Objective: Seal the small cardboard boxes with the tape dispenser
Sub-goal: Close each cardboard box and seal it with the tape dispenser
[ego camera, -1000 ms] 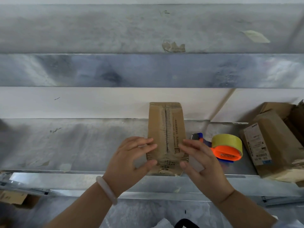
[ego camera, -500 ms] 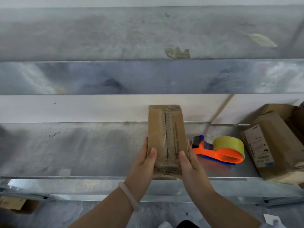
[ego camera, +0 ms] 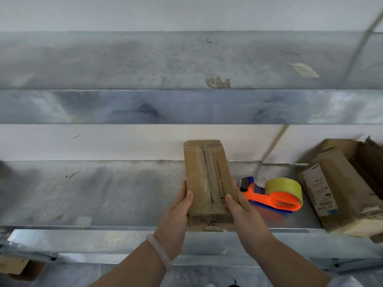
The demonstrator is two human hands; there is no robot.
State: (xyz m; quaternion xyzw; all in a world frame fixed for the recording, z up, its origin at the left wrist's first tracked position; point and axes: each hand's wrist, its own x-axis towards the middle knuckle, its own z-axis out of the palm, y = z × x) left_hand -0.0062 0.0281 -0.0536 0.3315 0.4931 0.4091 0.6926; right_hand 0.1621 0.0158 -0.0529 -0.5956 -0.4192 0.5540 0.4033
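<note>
the box (ego camera: 207, 177) lies at the front edge of the counter (ego camera: 103, 193), its long axis running straight away from the person, seam facing up. the left hand (ego camera: 178, 210) and right hand (ego camera: 242, 212) clasp its near end from either side, thumbs on the top face. the tape dispenser (ego camera: 273, 195) lies just right of the box, beside the right hand, so that hand looks nearer for picking it up. more boxes (ego camera: 331, 189) sit at the counter's right end.

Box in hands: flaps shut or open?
Shut: box flaps meet along a centre seam; left hand and right hand grip its sides. Taped: cannot tell.
</note>
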